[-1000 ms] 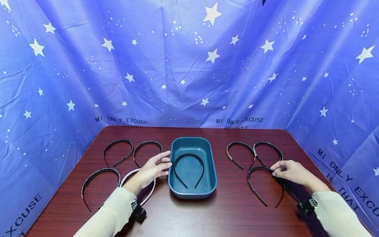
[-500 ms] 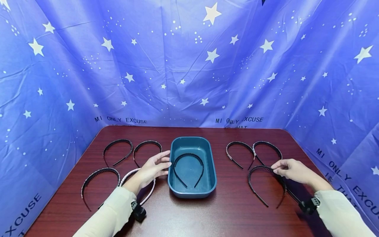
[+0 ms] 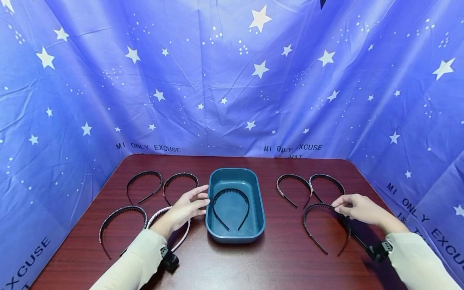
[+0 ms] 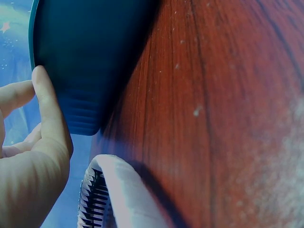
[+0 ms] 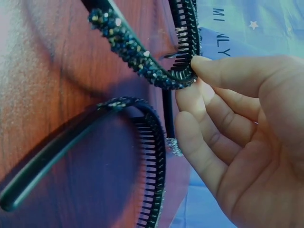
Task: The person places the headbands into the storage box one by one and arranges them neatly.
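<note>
My right hand (image 3: 357, 208) pinches a black toothed headband (image 3: 306, 221) between thumb and fingertips at the top right of its arc. In the right wrist view this headband (image 5: 135, 61) shows dark glittering stones along its outside. My left hand (image 3: 183, 209) rests at the left side of a teal plastic box (image 3: 235, 239), its fingers extended and its thumb touching the wall near the rim (image 4: 34, 33). One black toothed headband (image 3: 232, 190) lies inside the box. Below the left wrist is a pale pink wrapped headband (image 4: 126, 190), partly hidden by that hand in the head view.
Another dark headband (image 5: 154, 171) lies under my right hand. Two more, a left one (image 3: 290, 175) and a right one (image 3: 328, 176), lie behind it. On the left are three black headbands (image 3: 145, 173) (image 3: 181, 175) (image 3: 123, 208). A blue starry curtain (image 3: 232, 80) surrounds the brown table (image 3: 232, 266).
My right hand has shifted very slightly with the pinched headband, which has tilted a little. The left hand and the box have stayed in place.
</note>
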A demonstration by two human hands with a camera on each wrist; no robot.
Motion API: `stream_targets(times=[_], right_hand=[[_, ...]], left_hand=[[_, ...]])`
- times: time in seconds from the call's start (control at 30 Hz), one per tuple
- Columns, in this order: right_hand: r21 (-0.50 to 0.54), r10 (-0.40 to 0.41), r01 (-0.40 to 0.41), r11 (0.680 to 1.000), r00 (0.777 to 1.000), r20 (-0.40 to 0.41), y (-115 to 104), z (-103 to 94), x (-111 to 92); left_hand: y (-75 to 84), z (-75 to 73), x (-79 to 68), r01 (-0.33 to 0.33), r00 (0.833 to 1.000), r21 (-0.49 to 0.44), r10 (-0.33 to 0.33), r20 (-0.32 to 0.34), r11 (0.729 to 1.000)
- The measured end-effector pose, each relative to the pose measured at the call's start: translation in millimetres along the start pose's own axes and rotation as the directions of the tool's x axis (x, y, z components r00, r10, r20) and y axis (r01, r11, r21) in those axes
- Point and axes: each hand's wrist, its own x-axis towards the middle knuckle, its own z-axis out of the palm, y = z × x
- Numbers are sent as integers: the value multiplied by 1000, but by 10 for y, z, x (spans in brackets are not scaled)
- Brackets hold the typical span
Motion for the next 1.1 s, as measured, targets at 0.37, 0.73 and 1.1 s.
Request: stream_targets(times=[0.37, 0.73, 1.1], right_hand=[[-16, -49, 49, 999, 999, 15, -154, -84, 43], [-6, -98, 98, 995, 995, 33, -316, -160, 116], [-11, -87, 88, 996, 995, 53, -490, -192, 190]], left_hand=[[-9, -10, -5, 1, 1000, 4, -1, -6, 1000], [-19, -6, 2, 0, 1000, -2, 0, -5, 1000], [-14, -10, -1, -10, 1000, -8, 10, 5, 1000]])
